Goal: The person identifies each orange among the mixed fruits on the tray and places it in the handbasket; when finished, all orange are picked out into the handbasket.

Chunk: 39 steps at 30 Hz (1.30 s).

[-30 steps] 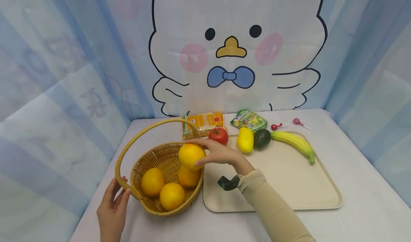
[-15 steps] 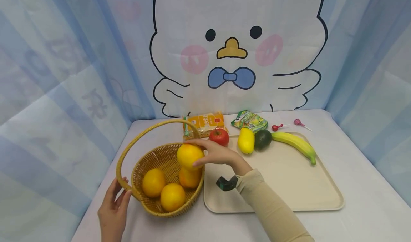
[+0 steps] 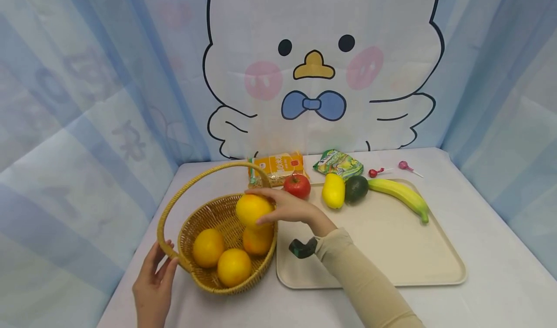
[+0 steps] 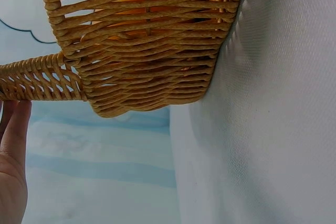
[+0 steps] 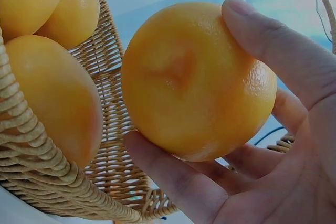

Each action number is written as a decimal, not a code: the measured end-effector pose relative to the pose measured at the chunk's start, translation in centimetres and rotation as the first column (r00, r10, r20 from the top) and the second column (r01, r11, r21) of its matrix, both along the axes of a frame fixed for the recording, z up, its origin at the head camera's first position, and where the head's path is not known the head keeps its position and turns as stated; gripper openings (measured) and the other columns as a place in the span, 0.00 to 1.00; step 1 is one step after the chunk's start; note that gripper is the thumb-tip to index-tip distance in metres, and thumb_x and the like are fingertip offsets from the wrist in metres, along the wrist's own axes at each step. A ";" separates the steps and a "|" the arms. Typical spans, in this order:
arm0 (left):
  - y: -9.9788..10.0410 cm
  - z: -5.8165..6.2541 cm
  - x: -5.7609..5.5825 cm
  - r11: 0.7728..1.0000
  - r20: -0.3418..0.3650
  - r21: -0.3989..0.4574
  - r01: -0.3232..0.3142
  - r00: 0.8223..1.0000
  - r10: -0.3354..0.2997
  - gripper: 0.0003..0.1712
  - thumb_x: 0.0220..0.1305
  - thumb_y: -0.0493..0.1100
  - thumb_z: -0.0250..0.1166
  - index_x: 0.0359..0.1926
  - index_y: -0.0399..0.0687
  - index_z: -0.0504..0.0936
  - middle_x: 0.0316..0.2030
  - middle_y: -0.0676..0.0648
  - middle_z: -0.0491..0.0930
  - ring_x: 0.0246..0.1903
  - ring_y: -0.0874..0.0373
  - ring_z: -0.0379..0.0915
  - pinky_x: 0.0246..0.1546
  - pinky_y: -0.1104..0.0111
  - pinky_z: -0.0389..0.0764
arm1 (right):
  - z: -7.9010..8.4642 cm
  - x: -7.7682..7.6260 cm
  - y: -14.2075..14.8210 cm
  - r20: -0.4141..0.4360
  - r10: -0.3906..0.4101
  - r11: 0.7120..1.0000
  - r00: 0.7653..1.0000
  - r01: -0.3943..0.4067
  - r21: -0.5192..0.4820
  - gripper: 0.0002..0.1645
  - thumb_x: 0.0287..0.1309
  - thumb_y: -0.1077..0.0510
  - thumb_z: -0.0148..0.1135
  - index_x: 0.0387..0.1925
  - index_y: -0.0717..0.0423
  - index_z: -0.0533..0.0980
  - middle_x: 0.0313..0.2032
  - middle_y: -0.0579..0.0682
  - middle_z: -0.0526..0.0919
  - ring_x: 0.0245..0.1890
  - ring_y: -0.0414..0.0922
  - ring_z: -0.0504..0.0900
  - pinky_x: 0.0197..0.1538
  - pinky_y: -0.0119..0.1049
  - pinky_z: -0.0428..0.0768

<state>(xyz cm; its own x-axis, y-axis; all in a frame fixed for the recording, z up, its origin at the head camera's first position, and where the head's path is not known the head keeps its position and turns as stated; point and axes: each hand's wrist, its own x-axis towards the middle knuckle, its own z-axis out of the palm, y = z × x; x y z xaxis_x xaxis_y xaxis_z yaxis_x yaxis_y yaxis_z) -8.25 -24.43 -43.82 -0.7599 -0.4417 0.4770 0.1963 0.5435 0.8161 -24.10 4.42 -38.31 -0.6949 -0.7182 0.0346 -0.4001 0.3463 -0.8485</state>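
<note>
A wicker basket [image 3: 217,207] with a tall arched handle [image 3: 191,185] stands on the left, with several oranges [image 3: 209,248] inside. My left hand [image 3: 152,284] holds the foot of the handle at the basket's left side, thumb in front and fingers behind. The left wrist view has the fingers [image 4: 18,129] against the handle, beside the woven wall. My right hand [image 3: 289,207] grips another orange [image 5: 194,82] between thumb and fingers, over the basket's right side. From the head view it overlaps an orange lying in the basket.
A beige tray [image 3: 391,255] lies right of the basket. Along its back are a tomato [image 3: 297,186], a yellow fruit [image 3: 333,191], an avocado [image 3: 356,189] and a banana [image 3: 400,195]. Behind are an orange packet [image 3: 278,166], a green bag [image 3: 338,164] and lollipops [image 3: 403,165].
My right hand has moved slightly left with the orange, further over the basket. My left hand keeps its hold on the handle, and the basket has stayed in place.
</note>
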 end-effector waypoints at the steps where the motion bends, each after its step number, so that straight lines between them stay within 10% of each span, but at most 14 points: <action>1: 0.0 0.0 0.0 1.000 0.002 0.001 0.000 1.000 0.000 0.35 0.56 0.27 0.63 0.64 0.52 0.70 0.49 0.72 0.72 0.50 0.82 0.70 0.48 0.90 0.76 | 0.0 -0.1 -0.1 0.002 0.000 1.000 1.000 0.000 -0.002 0.43 0.51 0.47 0.69 0.67 0.29 0.60 0.71 0.37 0.58 0.67 0.44 0.63 0.72 0.47 0.66; 39: 0.4 0.3 0.2 1.000 0.021 0.009 -0.023 1.000 0.023 0.35 0.56 0.25 0.62 0.64 0.51 0.69 0.47 0.74 0.70 0.48 0.85 0.68 0.46 0.91 0.76 | -0.7 -1.5 -4.0 -0.097 -0.083 0.996 0.992 0.087 0.029 0.43 0.52 0.47 0.69 0.67 0.30 0.59 0.68 0.43 0.64 0.62 0.45 0.69 0.69 0.45 0.71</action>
<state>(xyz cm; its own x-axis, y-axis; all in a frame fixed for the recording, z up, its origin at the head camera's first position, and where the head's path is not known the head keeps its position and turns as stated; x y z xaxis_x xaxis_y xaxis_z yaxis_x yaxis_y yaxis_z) -8.00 -23.99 -43.48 -0.7594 -0.4636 0.4565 0.1663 0.5401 0.8250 -25.62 0.44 -39.05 -0.7481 -0.6586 0.0812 -0.4466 0.4093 -0.7957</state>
